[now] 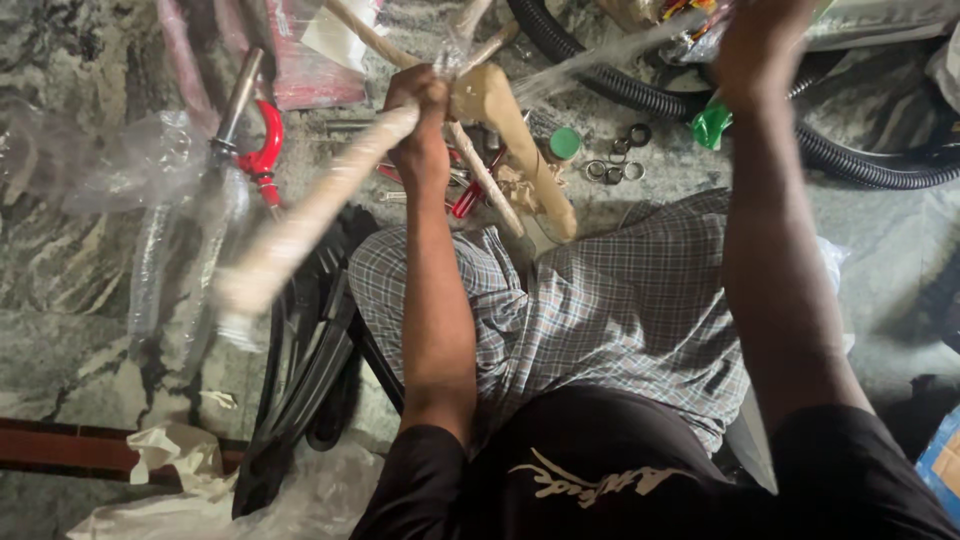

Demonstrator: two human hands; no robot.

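Stone floor carries the clutter: black corrugated hose toward its far right edge, red-handled tool far left. Paper-wrapped tube, mid-floor above the person's lap, is gripped by left hand, fingers curled tight round it. Right hand pulls clear plastic wrap taut; its fingers cannot be told. Judgement: steady the tube, keep an even pull

A: Dim indoor light, coming from above; the stone floor looks grey and flat, with soft shadows.

B: Glare?

A: Pale shine on the clear plastic wrap. The paper-wrapped rod smears with motion blur, as does the raised right hand. Corners darken.
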